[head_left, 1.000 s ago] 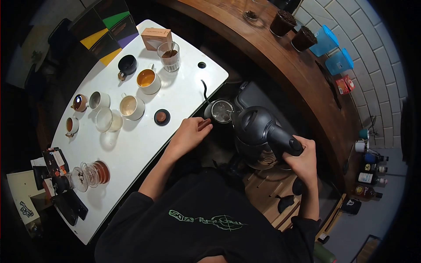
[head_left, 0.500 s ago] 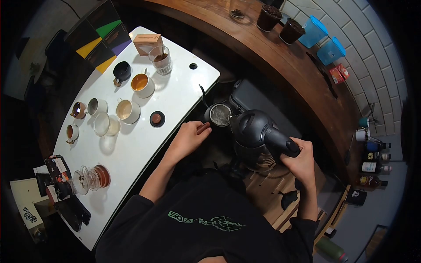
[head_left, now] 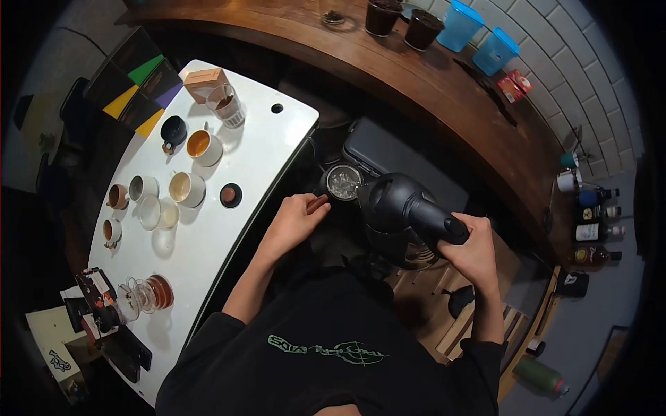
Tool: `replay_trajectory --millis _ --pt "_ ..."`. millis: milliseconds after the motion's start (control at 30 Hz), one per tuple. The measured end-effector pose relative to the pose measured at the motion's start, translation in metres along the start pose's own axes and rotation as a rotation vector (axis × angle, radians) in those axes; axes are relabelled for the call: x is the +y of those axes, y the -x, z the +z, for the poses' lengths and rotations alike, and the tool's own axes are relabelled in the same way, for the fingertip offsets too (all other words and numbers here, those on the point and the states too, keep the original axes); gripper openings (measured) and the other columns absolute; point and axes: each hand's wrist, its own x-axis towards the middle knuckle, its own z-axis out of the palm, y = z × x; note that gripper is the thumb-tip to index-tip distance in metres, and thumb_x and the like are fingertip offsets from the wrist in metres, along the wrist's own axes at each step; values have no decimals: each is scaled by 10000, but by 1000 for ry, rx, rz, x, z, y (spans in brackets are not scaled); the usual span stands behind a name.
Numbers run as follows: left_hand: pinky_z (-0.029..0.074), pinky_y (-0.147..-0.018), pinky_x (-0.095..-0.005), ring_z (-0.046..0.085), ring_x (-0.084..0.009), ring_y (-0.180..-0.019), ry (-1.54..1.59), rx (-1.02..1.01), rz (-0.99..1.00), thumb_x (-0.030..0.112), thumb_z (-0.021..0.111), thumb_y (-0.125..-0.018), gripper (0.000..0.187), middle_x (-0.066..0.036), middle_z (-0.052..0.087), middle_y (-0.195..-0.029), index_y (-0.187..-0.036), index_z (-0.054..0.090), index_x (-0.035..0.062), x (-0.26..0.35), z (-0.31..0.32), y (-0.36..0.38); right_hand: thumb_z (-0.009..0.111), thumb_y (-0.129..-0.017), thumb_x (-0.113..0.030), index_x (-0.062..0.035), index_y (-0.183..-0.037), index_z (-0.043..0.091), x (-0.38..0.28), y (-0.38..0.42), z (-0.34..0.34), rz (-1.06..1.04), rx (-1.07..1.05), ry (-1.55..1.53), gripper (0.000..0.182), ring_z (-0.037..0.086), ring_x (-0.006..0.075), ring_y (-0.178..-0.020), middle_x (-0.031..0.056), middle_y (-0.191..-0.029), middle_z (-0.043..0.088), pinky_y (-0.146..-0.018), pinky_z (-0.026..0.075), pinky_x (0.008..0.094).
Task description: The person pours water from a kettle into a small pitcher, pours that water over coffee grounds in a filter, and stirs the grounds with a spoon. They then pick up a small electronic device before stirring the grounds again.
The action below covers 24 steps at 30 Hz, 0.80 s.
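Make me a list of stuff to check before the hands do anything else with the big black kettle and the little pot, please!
1. Right hand grips the black kettle by its handle: ok.
2. Left hand has the little pot by its brown handle: ok.
3. Kettle's spout at the little pot's open top: ok.
4. Small round lid off the pot, sitting on the white table: ok.
5. Room left for more water: cannot tell, the water looks stirred up.
6. Water not too hot: cannot tell.
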Motion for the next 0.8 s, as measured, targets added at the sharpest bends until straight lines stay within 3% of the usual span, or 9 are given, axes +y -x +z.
replay_trajectory --millis 300,367,500,600,667,700,800 --pt "431 -560 -349 522 -150 -545 -38 -84 72 318 684 -916 447 -141 518 -566 -743 601 -86 11 36 -3 639 -641 -32 59 -782 649 42 36 -19 61 111 -108 168 456 37 -574 23 -562 505 -539 380 245" --pt "385 -553 -311 414 -68 -618 -24 -136 24 291 696 -925 437 -19 444 -599 -753 569 -90 25 39 0 631 -641 -15 51 -771 642 56 47 -20 85 163 -195 146 451 29 -589 -18 -588 515 -541 371 232" --pt "360 -529 -294 406 -57 -590 -35 -156 135 289 695 -928 413 0 447 -594 -738 570 -55 25 56 -6 628 -654 -4 43 -780 645 84 73 -20 97 207 -320 135 457 25 -607 -46 -621 526 -544 367 221" --pt "335 -508 -275 402 -45 -566 -4 -237 113 286 691 -933 390 28 445 -592 -725 557 -15 40 67 -3 632 -672 1 42 -805 653 104 96 -16 138 330 -453 140 475 25 -634 -51 -667 552 -560 379 218" --pt "333 -500 -263 421 -41 -549 -107 -256 138 285 680 -942 377 44 456 -593 -718 550 11 53 73 -4 632 -684 14 38 -811 656 116 110 -13 58 453 -552 132 492 22 -659 -49 -699 575 -576 385 207" --pt "386 -539 -325 457 -92 -573 -58 -244 159 313 677 -915 452 -71 453 -558 -748 577 -95 59 78 -1 638 -698 19 43 -813 659 119 117 -12 71 515 -599 120 509 23 -677 -44 -716 591 -595 398 205" --pt "335 -501 -303 386 -68 -541 -55 -280 170 267 673 -926 423 -2 405 -555 -685 512 -40 66 91 -7 652 -714 10 50 -822 659 121 142 -20 197 618 -743 116 520 29 -683 -41 -723 598 -607 410 208"
